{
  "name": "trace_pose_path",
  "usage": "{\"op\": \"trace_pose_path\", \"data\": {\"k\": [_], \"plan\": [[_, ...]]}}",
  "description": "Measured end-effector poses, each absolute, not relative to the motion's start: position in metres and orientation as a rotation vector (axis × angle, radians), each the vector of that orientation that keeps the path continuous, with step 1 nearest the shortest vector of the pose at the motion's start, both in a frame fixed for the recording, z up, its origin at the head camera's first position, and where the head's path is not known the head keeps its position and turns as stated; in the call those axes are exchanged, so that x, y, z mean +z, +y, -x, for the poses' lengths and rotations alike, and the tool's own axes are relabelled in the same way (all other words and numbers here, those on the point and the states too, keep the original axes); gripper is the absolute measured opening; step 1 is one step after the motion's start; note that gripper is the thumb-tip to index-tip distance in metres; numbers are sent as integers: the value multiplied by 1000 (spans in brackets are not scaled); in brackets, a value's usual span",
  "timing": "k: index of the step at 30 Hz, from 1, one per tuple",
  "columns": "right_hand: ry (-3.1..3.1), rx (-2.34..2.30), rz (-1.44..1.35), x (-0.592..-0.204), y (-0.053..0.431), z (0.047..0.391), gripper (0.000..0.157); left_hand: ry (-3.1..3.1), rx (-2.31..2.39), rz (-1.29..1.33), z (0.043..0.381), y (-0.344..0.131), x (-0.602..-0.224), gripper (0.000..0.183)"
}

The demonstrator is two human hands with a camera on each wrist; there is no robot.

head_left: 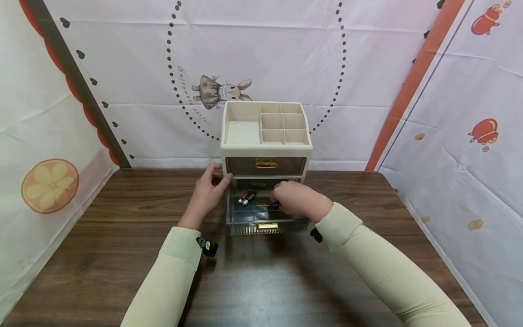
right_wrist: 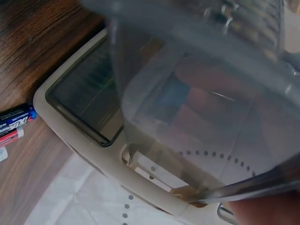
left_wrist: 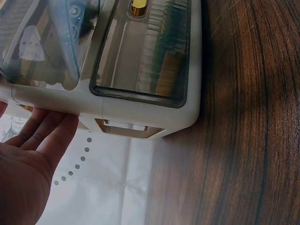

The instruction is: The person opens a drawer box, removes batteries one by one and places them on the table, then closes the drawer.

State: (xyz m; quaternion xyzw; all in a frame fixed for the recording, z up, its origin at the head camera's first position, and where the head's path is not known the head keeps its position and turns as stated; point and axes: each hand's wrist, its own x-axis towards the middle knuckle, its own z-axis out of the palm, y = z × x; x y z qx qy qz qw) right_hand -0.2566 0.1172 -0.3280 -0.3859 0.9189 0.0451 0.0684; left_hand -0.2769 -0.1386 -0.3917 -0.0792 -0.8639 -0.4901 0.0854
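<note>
A cream desktop drawer organizer point(head_left: 265, 147) stands at the back of the table. Its clear middle drawer point(head_left: 241, 217) is pulled out, with black-and-red batteries point(head_left: 247, 197) lying in the left part. My right hand point(head_left: 300, 200) reaches into this drawer from the right and pinches a small blue battery point(head_left: 277, 205), mostly covered by the fingers. Through the drawer's clear wall, the right wrist view shows the fingers and the blue piece point(right_wrist: 174, 99) blurred. My left hand point(head_left: 206, 195) rests against the organizer's left side, thumb at the front edge, fingers straight along the side wall point(left_wrist: 61, 104).
Blue and red batteries point(right_wrist: 16, 119) lie on the table beside the organizer's right side. The top drawer point(head_left: 245, 166) is closed. A lower drawer point(left_wrist: 145, 56) holds something green and brown. The organizer's top has divided compartments point(head_left: 273, 121). A printed cloth point(head_left: 286, 59) hangs behind.
</note>
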Motion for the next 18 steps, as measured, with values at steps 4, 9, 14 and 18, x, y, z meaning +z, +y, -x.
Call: {"op": "trace_pose_path", "data": {"k": [4,9,14,18], "plan": [[2796,98,1210,-328,121,257,20,-2573,-1461,238,277,-139,-392,54],[2820,-23,1292,-326,127,256,19,-2581,-1460,234,277,-139,-393,55],[2849,-135,1365,-323,131,255,6,-2584,-1462,226,277,-138,-392,55],[2859,-225,1380,-320,135,253,14,-2585,-1457,225,277,-138,-392,55]]}}
